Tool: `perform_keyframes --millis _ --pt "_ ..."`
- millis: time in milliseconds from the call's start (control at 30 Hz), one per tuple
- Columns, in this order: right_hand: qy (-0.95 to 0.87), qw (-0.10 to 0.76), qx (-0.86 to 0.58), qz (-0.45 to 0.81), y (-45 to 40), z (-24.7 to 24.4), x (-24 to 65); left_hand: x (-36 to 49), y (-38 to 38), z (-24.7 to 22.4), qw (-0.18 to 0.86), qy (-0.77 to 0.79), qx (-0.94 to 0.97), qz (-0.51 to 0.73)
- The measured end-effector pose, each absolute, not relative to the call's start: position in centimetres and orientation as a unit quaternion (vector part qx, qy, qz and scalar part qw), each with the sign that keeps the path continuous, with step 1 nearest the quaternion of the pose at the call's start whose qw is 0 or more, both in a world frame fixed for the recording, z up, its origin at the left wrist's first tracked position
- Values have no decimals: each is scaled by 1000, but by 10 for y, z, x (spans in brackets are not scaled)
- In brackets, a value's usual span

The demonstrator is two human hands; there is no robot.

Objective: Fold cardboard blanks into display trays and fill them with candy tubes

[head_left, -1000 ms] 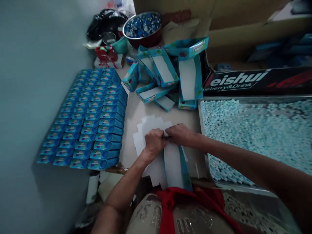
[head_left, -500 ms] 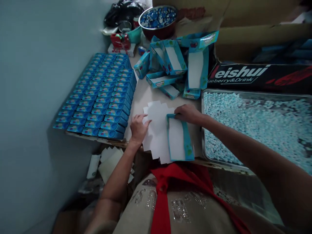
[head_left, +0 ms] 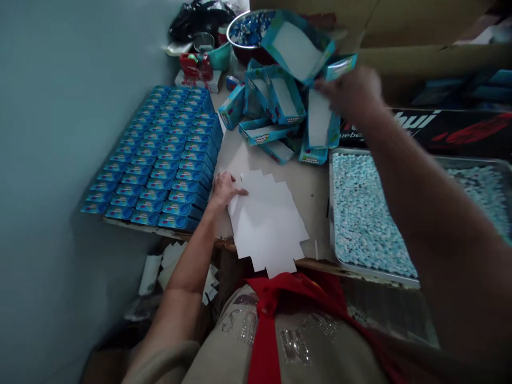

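Observation:
At the left edge of a white cardboard blank (head_left: 272,224) with notched edges, my left hand (head_left: 224,189) has its thumb on top of the card and its other fingers curled. The blank lies plain side up at the table's front edge, seemingly over other sheets. My right hand (head_left: 354,96), blurred by motion, is raised over the back of the table. Its fingertips are at the lower corner of an open blue box (head_left: 298,45) with a white inside, tilted in the air. Beneath it lies a loose heap of similar open boxes (head_left: 284,98).
Rows of closed blue boxes (head_left: 156,160) fill the table's left side. A metal tray (head_left: 333,213) of pale blue candies stands on the right, before a black printed carton (head_left: 460,133). At the back are a bowl (head_left: 236,45) of blue-wrapped pieces and a red tape dispenser (head_left: 196,66).
My right hand has lifted the open box off the white blank and carried it up and back over the heap. My left hand has shifted slightly left, its thumb now on the card.

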State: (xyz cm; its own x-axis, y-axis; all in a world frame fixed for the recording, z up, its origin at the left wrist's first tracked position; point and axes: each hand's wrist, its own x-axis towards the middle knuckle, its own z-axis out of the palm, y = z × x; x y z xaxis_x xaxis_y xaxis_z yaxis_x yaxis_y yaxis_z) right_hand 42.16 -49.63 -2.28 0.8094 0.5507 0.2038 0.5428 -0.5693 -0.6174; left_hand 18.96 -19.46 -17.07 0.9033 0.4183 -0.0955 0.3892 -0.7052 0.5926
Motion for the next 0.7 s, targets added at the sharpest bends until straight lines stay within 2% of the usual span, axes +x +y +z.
perform_keyframes --millis 67,100,200,333,500,700 --pt "-231 169 -956 62 -486 -71 368 183 -195 -172 390 232 890 43" --pt "-251 150 -951 100 -480 -94 340 181 -196 -171 426 232 872 59" --pt "-307 157 -932 114 -465 -142 283 177 -200 -169 486 208 842 107" --pt "-326 163 -922 131 -463 -149 280 171 -206 -166 469 167 857 134" --pt "-308 233 -917 104 -477 -133 276 152 -216 -168 464 123 857 187" --pt "-257 420 -866 81 -502 -141 256 141 -211 -161 553 160 799 176"
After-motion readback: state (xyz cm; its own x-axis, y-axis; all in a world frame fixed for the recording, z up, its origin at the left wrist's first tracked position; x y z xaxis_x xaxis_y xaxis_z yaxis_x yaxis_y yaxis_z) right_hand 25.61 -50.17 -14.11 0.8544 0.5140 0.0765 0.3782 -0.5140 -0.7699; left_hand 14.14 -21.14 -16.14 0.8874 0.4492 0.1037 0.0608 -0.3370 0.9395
